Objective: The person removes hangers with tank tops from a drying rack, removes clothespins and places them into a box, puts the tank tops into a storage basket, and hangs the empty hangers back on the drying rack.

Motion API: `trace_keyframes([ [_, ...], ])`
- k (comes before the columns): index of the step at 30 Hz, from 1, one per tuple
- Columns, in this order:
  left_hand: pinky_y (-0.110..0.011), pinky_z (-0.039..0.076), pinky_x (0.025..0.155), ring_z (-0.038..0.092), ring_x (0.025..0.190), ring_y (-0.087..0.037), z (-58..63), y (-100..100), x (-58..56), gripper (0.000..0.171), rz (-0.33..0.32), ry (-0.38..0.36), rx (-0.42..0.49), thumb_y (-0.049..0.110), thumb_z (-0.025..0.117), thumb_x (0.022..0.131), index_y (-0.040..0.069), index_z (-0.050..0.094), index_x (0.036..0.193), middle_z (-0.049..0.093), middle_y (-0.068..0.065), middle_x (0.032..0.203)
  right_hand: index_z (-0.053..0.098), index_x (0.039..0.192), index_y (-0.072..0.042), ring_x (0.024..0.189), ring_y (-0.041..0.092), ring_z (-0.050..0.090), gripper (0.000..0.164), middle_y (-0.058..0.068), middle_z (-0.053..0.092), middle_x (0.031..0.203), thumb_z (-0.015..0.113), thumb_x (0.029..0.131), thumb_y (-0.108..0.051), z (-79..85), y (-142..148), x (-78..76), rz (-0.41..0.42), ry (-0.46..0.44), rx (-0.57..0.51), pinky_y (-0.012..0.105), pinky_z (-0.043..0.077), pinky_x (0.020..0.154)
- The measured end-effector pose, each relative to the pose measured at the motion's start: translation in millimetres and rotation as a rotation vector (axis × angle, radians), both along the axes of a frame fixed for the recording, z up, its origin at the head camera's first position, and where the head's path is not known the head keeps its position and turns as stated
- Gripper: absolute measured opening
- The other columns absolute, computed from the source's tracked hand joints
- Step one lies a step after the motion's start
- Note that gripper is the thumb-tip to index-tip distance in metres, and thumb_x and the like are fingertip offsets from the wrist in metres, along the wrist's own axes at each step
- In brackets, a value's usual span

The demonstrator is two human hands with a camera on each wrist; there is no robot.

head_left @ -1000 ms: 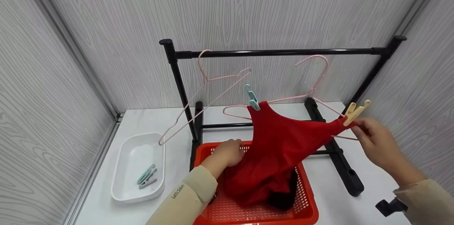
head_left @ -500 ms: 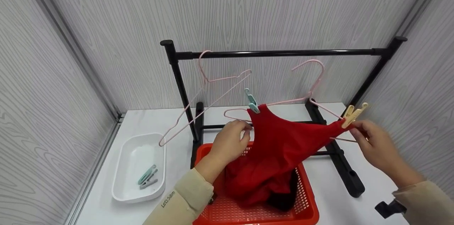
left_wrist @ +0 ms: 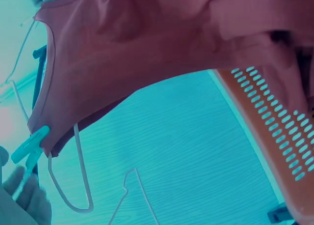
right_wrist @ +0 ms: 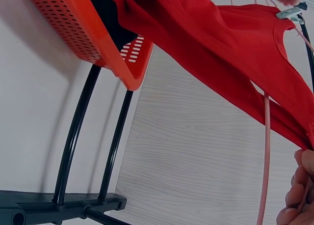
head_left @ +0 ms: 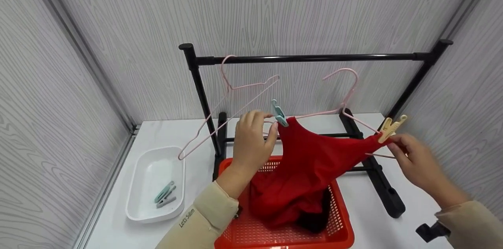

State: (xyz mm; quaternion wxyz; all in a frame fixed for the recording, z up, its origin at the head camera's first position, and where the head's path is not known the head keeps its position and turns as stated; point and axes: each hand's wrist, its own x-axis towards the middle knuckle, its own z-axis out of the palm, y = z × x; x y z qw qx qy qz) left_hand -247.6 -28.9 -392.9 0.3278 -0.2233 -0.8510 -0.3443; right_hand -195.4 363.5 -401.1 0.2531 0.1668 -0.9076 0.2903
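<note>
A red tank top (head_left: 314, 151) hangs from a pink clothes hanger (head_left: 349, 92), its lower part lying in an orange basket (head_left: 344, 221). A teal clothespin (head_left: 280, 117) clips its left strap and a yellow clothespin (head_left: 387, 129) the right one. My right hand (head_left: 416, 158) grips the hanger's right end beside the yellow clothespin; its curled fingers (right_wrist: 296, 190) lie around the pink wire in the right wrist view. My left hand (head_left: 251, 139) is beside the teal clothespin, thumb and fingers apart near it. Whether they touch it is unclear.
A black rack (head_left: 314, 59) stands behind, with another pink hanger (head_left: 228, 115) hooked on its bar. A white tray (head_left: 135, 186) at left holds a teal clothespin (head_left: 164, 192) and a grey one (head_left: 166, 202). Dark cloth (head_left: 312, 221) lies in the basket.
My left hand has risen from the basket, beside the shirt, up to the teal clothespin. My right hand stays at the hanger's right end, and the hanger has dipped slightly.
</note>
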Motion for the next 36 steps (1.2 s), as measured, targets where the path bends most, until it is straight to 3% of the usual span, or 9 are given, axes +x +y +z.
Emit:
trace_keyframes([
  [3,-0.04,0.041,0.104,0.05,0.121,-0.024,2.9,1.4,-4.4,0.038,-0.012,-0.059,-0.016,0.034,0.052,0.102,0.007,0.061,0.128,0.059,-0.008,0.127,0.066,0.105,0.002,0.076,0.002,0.048,0.012,0.004,0.063,0.091,0.063,0.095,0.005,0.6,-0.2,0.3,-0.004,-0.009,0.005,0.012,0.039,0.065],
  [7,-0.042,0.035,0.112,0.046,0.131,-0.026,5.3,4.0,-8.6,0.048,-0.098,-0.171,0.009,0.039,0.048,0.104,0.004,0.056,0.136,0.056,-0.011,0.138,0.066,0.105,0.003,0.075,0.002,0.048,0.011,0.006,0.063,0.089,0.062,0.095,0.005,0.7,0.4,1.5,-0.013,-0.013,0.004,0.013,0.038,0.065],
  [14,-0.04,0.035,0.114,0.044,0.136,-0.025,6.7,5.9,-9.3,0.05,-0.216,-0.289,0.087,0.037,0.048,0.106,0.002,0.05,0.141,0.052,-0.012,0.143,0.066,0.103,0.003,0.074,0.002,0.047,0.01,0.003,0.06,0.086,0.062,0.094,0.005,0.7,0.3,1.0,-0.006,-0.005,0.001,0.014,0.038,0.064],
  [25,-0.036,0.04,0.109,0.05,0.13,-0.017,6.1,6.1,-8.2,0.045,-0.304,-0.28,0.172,0.033,0.052,0.105,0.004,0.051,0.138,0.057,-0.008,0.135,0.066,0.104,0.002,0.075,0.002,0.047,0.011,0.004,0.062,0.089,0.063,0.094,0.006,2.4,0.1,0.0,-0.002,-0.001,0.017,0.014,0.038,0.065],
  [36,-0.038,0.047,0.101,0.058,0.113,-0.02,4.3,8.7,-9.5,0.04,-0.372,-0.265,0.23,0.027,0.061,0.101,0.003,0.054,0.132,0.061,-0.005,0.121,0.066,0.102,0.003,0.073,0.002,0.046,0.012,0.006,0.062,0.088,0.064,0.092,0.008,1.1,2.2,-1.0,0.005,0.027,0.042,0.014,0.038,0.063],
])
